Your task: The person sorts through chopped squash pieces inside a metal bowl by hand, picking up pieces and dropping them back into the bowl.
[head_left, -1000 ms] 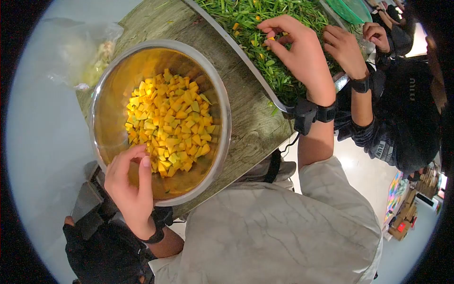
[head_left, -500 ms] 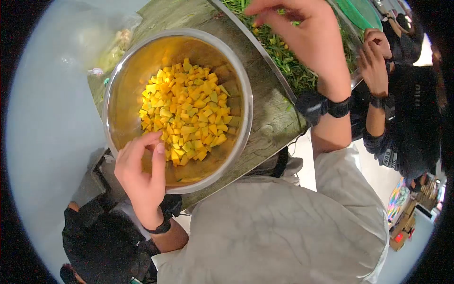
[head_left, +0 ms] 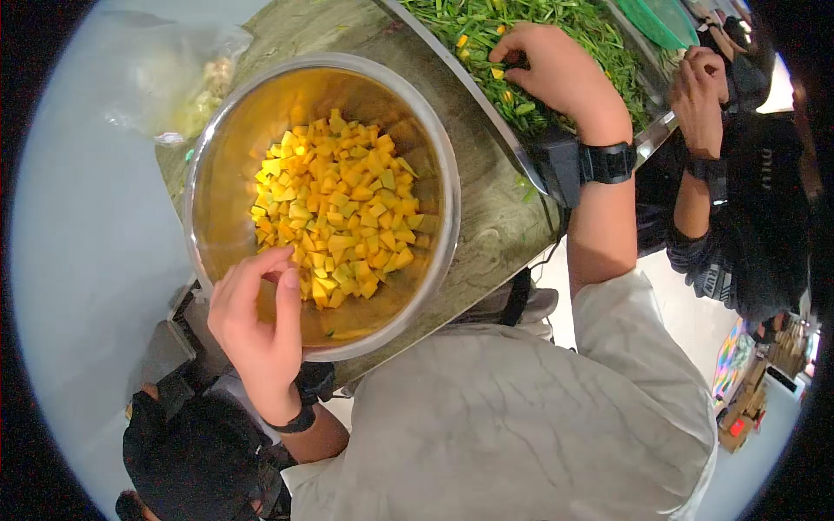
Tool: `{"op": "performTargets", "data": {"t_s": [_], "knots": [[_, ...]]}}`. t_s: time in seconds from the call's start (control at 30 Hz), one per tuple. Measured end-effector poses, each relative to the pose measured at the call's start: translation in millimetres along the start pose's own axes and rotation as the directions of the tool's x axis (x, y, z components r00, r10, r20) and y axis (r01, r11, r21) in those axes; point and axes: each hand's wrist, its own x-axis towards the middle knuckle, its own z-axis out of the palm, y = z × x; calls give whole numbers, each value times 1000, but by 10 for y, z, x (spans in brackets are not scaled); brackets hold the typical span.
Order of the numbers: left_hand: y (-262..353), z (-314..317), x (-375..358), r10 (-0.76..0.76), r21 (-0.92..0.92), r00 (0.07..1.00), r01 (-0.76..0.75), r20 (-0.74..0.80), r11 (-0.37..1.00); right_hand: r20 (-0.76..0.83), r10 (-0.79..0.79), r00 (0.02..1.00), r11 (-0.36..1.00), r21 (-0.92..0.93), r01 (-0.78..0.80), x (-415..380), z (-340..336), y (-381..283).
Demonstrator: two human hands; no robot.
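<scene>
A large steel bowl (head_left: 452,195) stands on the table, holding many diced orange-yellow cubes (head_left: 339,208), some green-edged, that look like pumpkin. My left hand (head_left: 256,326) reaches over the bowl's near-left rim. Its thumb and forefinger curl close together at the edge of the cubes; what is between them, if anything, is hidden. To the upper right, my right hand (head_left: 560,78) hovers low over chopped greens (head_left: 543,17) in a metal tray (head_left: 478,94). Its thumb and forefinger are apart, next to a yellow piece (head_left: 497,74) lying on the greens.
A clear plastic bag (head_left: 204,65) with pale contents lies beyond the bowl's left side. A green basket (head_left: 660,19) is behind the tray. Another person's hands (head_left: 698,100) are at the tray's right end. Someone in a black cap (head_left: 191,460) is at lower left.
My right hand has come down closer to the greens, and its forefinger and thumb now reach a yellow piece. My left hand stays nearly where it was at the bowl.
</scene>
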Motion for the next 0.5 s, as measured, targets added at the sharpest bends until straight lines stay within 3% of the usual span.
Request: {"op": "performTargets", "data": {"t_s": [0.13,0.23,0.33,0.43,0.5], "knots": [[15,-20,-15,10,16,1000,-10,2,1000,-14,48,999,998,-36,-48,-93,-86,-84],[14,-20,-32,16,26,1000,-16,0,1000,-83,-108,991,991,-87,101,-93,-30,0],[43,-16,-23,18,19,1000,-18,-1,1000,-92,-165,982,983,-92,156,-62,-44,-48],[44,-7,-34,3,12,1000,-3,-5,1000,-251,-206,946,979,-51,199,16,-46,-186],[23,1,-53,-1,-3,1000,0,-20,1000,-313,-126,941,989,-111,95,-30,-182,-394]]}}
